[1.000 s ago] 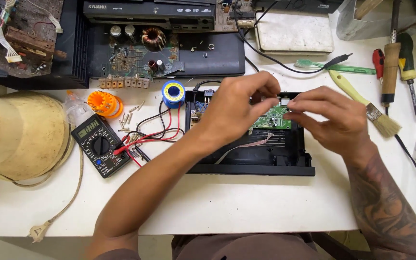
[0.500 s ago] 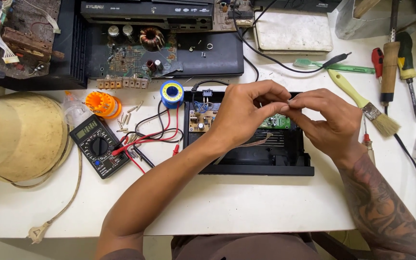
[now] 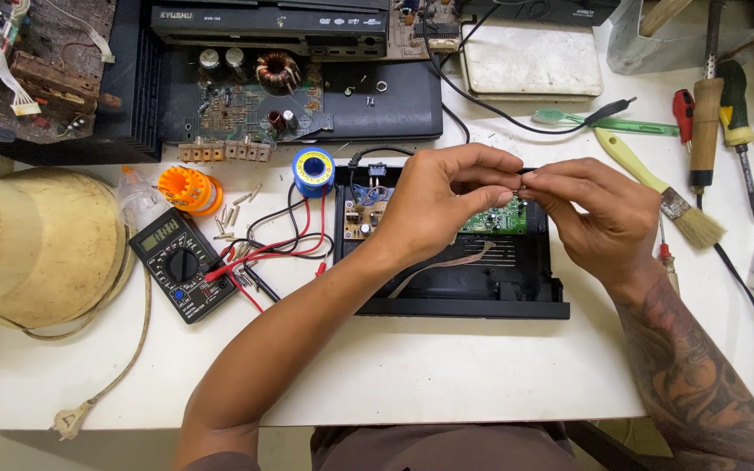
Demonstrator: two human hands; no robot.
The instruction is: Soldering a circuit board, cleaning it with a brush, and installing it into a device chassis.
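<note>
Small part, too small to identify, is pinched between left hand (image 3: 447, 205) and right hand (image 3: 599, 218) fingertips, directly above green circuit board (image 3: 495, 218) in open black case (image 3: 473, 296).

Open case (image 3: 473, 292) centre on table (image 3: 447, 375); multimeter (image 3: 182, 264) left; brush (image 3: 661, 187) right; solder spool (image 3: 313, 171) behind.

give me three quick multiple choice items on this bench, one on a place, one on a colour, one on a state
1. Where is the multimeter?
A. left of the open black case
B. inside it
C. right of it

2. What colour is the brush's handle?
A. red
B. yellow-green
C. black

3. How is the black case?
A. lid on
C. upside down
B. open, boards showing

Answers: 1 A, it lies on the table left of the case. 2 B, its handle is yellow-green. 3 B, the green board shows under the left hand and right hand.
</note>
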